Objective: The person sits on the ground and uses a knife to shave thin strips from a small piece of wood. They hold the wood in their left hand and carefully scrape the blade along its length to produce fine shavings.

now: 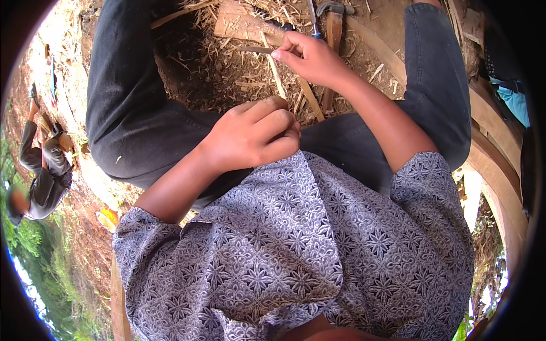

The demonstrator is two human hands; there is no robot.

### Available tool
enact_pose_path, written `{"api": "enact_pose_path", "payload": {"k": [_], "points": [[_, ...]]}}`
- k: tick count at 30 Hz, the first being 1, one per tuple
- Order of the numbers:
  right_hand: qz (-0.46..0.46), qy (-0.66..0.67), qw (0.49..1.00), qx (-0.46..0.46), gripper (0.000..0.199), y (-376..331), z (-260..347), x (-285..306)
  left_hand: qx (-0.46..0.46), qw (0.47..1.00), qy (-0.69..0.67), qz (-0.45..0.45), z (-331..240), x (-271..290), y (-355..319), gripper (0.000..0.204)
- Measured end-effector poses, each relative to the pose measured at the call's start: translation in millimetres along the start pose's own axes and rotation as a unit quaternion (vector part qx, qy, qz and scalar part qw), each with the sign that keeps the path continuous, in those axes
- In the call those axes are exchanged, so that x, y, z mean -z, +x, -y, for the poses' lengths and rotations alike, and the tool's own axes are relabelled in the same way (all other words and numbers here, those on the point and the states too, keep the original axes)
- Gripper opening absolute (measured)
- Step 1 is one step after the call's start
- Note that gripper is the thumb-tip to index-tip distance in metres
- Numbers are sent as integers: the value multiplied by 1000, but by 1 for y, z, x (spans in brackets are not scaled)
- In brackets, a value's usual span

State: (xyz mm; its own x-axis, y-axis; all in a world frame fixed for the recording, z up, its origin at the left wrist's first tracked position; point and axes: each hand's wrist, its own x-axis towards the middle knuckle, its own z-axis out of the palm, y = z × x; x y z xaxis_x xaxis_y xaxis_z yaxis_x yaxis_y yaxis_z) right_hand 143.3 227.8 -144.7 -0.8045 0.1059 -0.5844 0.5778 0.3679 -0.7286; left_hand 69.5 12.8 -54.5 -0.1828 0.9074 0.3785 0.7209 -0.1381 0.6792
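Observation:
My right hand pinches one end of a thin, dark, flat strip between thumb and fingers; whether it is metal or wood I cannot tell. The strip points left, above the wood shavings. Closer to my body, my left hand is closed, its fingers curled in front of my shirt; what they hold, if anything, is hidden. Just past my right hand is a chisel-like tool with a blue handle and a metal shaft. Next to it lies a hammer with a dark head and wooden handle.
Shavings cover the ground between my legs. A wooden board lies at the far side, and a long plank runs toward my right knee. Curved timbers stand at the right. Another person sits at the far left.

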Motion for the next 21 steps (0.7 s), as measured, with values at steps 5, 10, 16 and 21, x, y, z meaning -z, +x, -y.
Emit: {"api": "enact_pose_path", "payload": {"k": [5, 10, 16, 21], "points": [[-26, -26, 999, -18, 27, 12, -19, 0, 18, 1000, -11, 1, -1, 4, 3, 19], [-31, 17, 999, -38, 28, 8, -8, 2, 18, 999, -21, -33, 4, 3, 2, 20], [41, 34, 998, -34, 28, 1, 4, 11, 26, 998, -19, -46, 6, 6, 0, 21], [-52, -36, 998, -31, 30, 11, -18, 2, 25, 999, -30, -38, 6, 6, 3, 22]]}}
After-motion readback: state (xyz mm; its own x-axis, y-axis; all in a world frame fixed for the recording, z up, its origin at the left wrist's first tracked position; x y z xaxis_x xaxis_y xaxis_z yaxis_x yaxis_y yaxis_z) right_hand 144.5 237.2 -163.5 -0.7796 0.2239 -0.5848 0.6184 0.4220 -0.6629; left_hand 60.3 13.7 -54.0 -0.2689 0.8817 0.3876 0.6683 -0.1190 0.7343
